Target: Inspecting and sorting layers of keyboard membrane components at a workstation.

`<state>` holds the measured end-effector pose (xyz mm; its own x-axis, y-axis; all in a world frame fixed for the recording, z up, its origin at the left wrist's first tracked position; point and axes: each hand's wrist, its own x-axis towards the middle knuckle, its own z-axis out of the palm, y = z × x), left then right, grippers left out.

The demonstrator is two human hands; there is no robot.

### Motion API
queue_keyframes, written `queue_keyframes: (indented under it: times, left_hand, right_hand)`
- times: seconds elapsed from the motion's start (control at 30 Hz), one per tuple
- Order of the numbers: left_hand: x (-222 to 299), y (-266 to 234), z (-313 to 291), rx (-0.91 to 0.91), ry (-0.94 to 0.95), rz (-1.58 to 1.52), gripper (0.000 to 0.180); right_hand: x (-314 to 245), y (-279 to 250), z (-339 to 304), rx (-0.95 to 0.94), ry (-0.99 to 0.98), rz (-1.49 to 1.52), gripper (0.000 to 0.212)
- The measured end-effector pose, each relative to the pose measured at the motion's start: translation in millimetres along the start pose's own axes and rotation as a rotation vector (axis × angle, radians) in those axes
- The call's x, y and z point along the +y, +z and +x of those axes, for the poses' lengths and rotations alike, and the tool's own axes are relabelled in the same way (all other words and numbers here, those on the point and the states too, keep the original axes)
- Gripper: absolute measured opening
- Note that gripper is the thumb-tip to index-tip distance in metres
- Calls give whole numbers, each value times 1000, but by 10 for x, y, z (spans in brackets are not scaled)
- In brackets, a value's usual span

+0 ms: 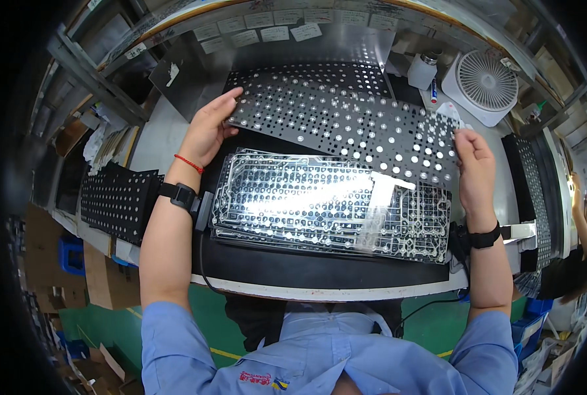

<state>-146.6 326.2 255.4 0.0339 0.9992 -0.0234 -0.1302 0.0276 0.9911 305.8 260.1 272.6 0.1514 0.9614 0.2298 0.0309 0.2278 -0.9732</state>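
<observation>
Between my two hands is a black perforated sheet point(326, 118) dotted with round silver domes, tilted above the bench. My left hand point(208, 128) pinches its left end with fingers and thumb. At the opposite end, my right hand point(474, 164) grips the right edge. Just below the sheet lies a stack of clear keyboard membranes point(287, 204) printed with circuit lines, reflecting a bright glare. The raised sheet overlaps the stack's far edge. Behind it, a second black perforated sheet point(300, 70) rests near a metal panel.
A black mat point(306, 266) lies under the stack. Piles of black dotted sheets stand at left point(119, 204) and right point(534, 184). A white fan point(487, 82), a bottle point(422, 69) and a marker point(433, 91) occupy the back right. Another person point(580, 230) is at the far right.
</observation>
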Motion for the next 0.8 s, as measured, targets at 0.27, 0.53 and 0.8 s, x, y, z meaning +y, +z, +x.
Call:
queue_keyframes:
  times: [0.27,0.53,0.8]
  left_hand:
    - [-125,-148,101,-68,-54,362,23]
    - [-155,-290,172,154,-13,53,25]
    - [-89,-214,123,169,-43,22,37]
  right_hand:
    - [-7,23,5,-78,-50,0,40]
    - [9,5,3,-68,-40,32,32]
    - [102,0,4,-343,150,-326,15]
